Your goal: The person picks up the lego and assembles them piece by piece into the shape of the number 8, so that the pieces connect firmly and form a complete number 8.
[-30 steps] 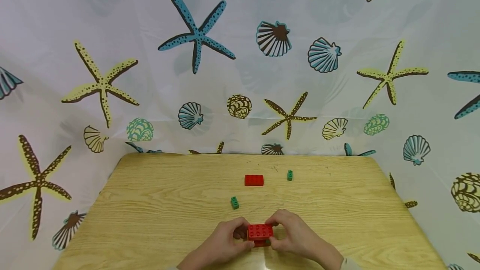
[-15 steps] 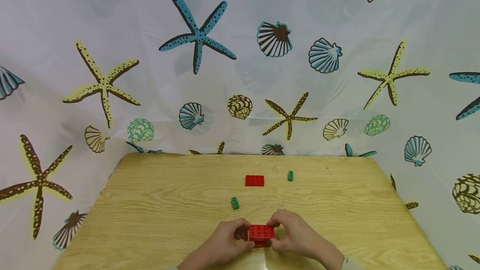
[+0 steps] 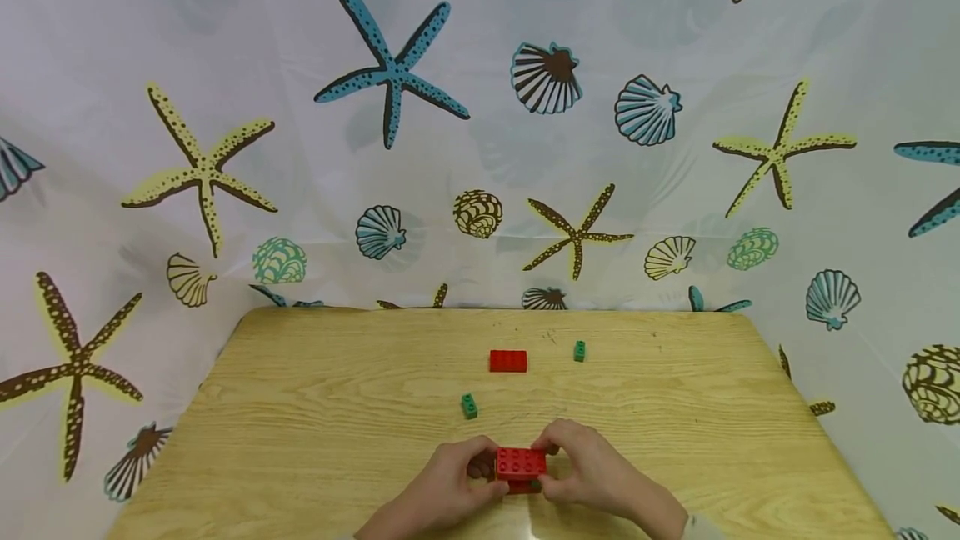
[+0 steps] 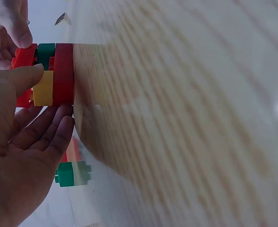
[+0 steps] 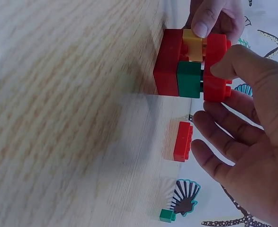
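Observation:
A small brick stack sits on the table between both hands. At its base is a red brick (image 5: 167, 61); on that stand a yellow brick (image 4: 43, 89) on the left and a green brick (image 5: 189, 79) on the right. The top red brick (image 3: 521, 463) sits over these two, with a narrow gap beneath it in the right wrist view. My left hand (image 3: 459, 480) holds the stack's left end, thumb at the yellow brick and the top brick. My right hand (image 3: 592, 467) pinches the top red brick's right end, thumb on its near side.
Beyond the hands, a green two-stud brick (image 3: 469, 406) lies left of centre. Farther back are another red brick (image 3: 508, 361) and a second small green brick (image 3: 580, 351). The wood-grain table (image 3: 337, 407) ends at a shell-and-starfish curtain (image 3: 450, 157).

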Demonstrator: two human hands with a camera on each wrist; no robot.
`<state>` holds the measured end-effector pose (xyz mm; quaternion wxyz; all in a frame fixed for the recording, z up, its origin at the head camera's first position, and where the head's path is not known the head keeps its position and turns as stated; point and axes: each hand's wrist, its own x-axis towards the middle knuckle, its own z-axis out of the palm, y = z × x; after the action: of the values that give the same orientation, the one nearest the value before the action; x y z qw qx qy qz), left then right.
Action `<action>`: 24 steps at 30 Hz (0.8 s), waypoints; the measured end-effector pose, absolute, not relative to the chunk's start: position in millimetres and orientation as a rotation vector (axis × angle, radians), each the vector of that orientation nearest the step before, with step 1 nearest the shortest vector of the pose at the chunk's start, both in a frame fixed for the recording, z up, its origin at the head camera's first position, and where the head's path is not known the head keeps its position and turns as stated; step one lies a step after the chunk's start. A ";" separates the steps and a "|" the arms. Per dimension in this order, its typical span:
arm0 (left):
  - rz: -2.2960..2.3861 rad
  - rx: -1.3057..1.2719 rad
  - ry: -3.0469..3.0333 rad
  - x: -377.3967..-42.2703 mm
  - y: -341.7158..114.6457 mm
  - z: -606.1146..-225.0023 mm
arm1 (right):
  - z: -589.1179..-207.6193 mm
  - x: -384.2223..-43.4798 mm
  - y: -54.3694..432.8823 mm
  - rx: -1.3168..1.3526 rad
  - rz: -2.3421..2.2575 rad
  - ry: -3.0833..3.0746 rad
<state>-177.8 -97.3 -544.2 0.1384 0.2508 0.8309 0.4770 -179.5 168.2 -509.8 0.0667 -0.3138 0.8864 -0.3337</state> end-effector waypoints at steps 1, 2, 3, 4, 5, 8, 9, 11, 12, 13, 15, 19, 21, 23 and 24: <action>1.382 0.731 2.405 -177.5 -97.5 -544.3 | -509.1 -179.7 167.8 -0.949 -0.996 2.675; 1.386 0.738 2.408 -177.2 -97.7 -544.1 | -508.4 -180.0 167.3 -0.951 -0.987 2.676; 1.389 0.741 2.410 -176.9 -97.9 -544.0 | -507.6 -180.0 167.2 -0.950 -0.977 2.678; 1.390 0.742 2.412 -176.6 -98.0 -543.8 | -507.0 -180.0 167.1 -0.947 -0.966 2.682; 1.390 0.739 2.414 -176.4 -98.1 -543.7 | -506.3 -180.0 167.3 -0.939 -0.960 2.683; 1.388 0.737 2.419 -175.9 -98.4 -543.8 | -505.1 -179.9 168.2 -0.919 -0.952 2.685; 1.384 0.736 2.422 -175.9 -98.6 -543.8 | -505.0 -179.8 168.5 -0.914 -0.950 2.686; 1.379 0.735 2.424 -176.1 -98.5 -544.1 | -505.5 -179.7 169.2 -0.919 -0.962 2.681; 1.376 0.736 2.425 -176.3 -98.4 -544.3 | -505.8 -179.8 169.2 -0.926 -0.970 2.678; 1.375 0.737 2.426 -176.6 -98.3 -544.4 | -506.1 -179.6 169.2 -0.933 -0.978 2.675; 1.376 0.743 2.424 -176.9 -98.2 -544.7 | -506.6 -179.6 168.7 -0.941 -0.991 2.670; 1.380 0.757 2.424 -177.3 -98.2 -545.7 | -506.2 -178.9 166.9 -0.944 -0.998 2.672; 1.385 0.760 2.421 -177.1 -98.3 -546.2 | -505.8 -178.8 165.9 -0.946 -0.995 2.674; 1.393 0.765 2.416 -176.8 -98.5 -547.2 | -505.6 -178.8 164.9 -0.948 -0.997 2.674; 1.398 0.772 2.415 -176.6 -98.6 -547.5 | -505.7 -178.9 164.5 -0.944 -1.000 2.672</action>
<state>-176.6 -98.6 -547.5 0.1229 0.2648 0.8277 0.4793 -178.9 164.5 -505.7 0.0681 -0.3135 0.8871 -0.3320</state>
